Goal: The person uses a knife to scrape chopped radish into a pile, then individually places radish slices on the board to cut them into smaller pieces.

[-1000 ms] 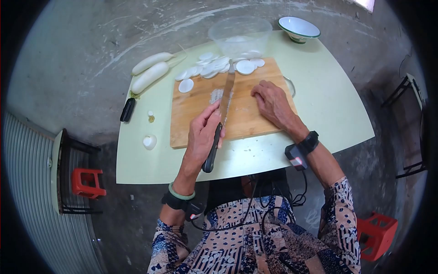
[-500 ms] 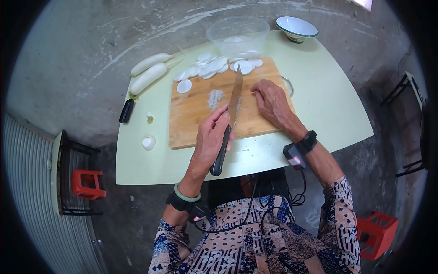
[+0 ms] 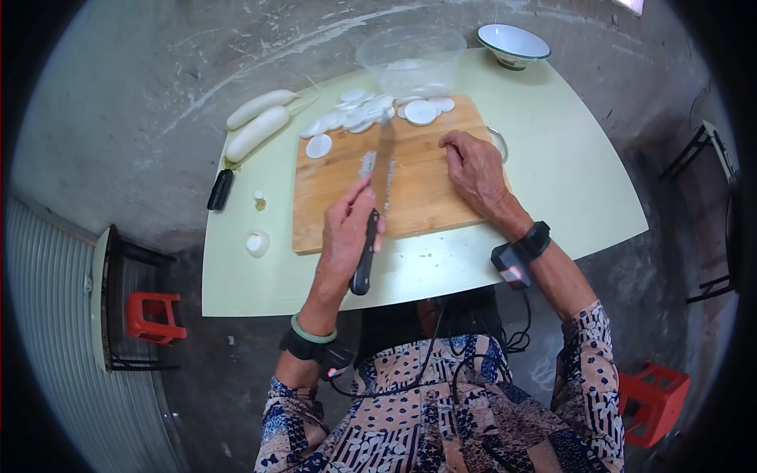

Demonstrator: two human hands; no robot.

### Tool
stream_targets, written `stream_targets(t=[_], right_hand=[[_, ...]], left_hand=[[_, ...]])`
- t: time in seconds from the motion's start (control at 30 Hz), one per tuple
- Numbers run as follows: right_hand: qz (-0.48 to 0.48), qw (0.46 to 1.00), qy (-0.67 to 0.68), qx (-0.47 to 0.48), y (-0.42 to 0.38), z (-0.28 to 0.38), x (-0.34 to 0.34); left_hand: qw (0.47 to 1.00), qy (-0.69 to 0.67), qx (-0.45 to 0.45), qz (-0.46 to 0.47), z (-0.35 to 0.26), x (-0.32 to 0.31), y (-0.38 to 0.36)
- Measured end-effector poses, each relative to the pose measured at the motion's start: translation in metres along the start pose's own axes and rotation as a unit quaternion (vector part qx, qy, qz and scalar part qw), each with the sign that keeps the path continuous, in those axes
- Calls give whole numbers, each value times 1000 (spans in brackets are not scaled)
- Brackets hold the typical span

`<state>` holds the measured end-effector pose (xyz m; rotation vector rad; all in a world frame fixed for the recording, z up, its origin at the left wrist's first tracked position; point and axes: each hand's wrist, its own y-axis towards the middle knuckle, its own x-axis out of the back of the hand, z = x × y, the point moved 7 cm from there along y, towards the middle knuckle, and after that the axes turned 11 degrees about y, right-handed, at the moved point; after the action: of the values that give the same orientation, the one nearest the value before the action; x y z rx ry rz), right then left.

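My left hand (image 3: 345,227) is closed around the black handle of a kitchen knife (image 3: 383,165), its blade pointing away over the cutting board (image 3: 434,189) and a little blurred. Just left of the blade lies a small heap of chopped white radish (image 3: 367,162), partly covered by it; more bits line its right side. On the board's right part rests my right hand (image 3: 478,175), fingers curled in, with nothing visible in them. Round radish slices (image 3: 359,115) are piled along the far edge, and a single slice (image 3: 318,146) lies at the far left corner.
Two whole white radishes (image 3: 259,134) lie left of the board, near a black object (image 3: 220,190) and radish end pieces (image 3: 257,243). Behind the board stand a clear plastic bowl (image 3: 410,59) and a green-rimmed bowl (image 3: 513,46). Red stools (image 3: 155,317) are on the floor.
My left hand has moved left with the knife, and the blade now passes over part of the chopped heap. My right hand has shifted slightly right, away from the blade.
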<state>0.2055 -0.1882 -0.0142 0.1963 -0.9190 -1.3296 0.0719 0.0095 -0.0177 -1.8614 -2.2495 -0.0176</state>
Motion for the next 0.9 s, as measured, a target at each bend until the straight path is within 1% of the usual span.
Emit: stream_targets(t=[0.07,0.2,0.3,0.37,0.43,0.47,0.5,0.53,0.6,0.63,0.7,0.8,0.9], right_hand=[[8,1000,-10,26,0,2,0],[-8,1000,1,22,1,5,0],[-20,999,7,26,2,8,3],[-29,999,18,0,3,6,6],[-43,999,28,5,3,4,7],[-54,998,42,11,3,3,8],[-53,998,41,10,2,3,8],[-50,998,45,-2,2,2,7],[-44,998,51,-10,2,2,6],[-40,998,50,-13,2,0,5],[-39,998,51,-14,5,0,5],[-23,999,30,-14,2,0,4],[-3,1000,20,12,3,4,1]], left_hand=[[999,7,-5,-32,-4,16,-2],[998,8,-28,-60,-18,32,-3],[997,24,-18,-65,0,31,6],[998,25,-15,-60,-1,30,4],[998,28,-8,-51,-4,28,2],[999,19,-25,-43,-7,28,1],[998,11,-41,-37,-9,27,0],[999,10,-39,-37,-6,25,2],[998,19,-6,-67,4,24,6],[997,17,-7,-70,3,26,5],[999,18,-5,-37,-1,26,7],[999,17,-23,-33,-11,27,0],[999,30,-5,-28,-1,23,5]])
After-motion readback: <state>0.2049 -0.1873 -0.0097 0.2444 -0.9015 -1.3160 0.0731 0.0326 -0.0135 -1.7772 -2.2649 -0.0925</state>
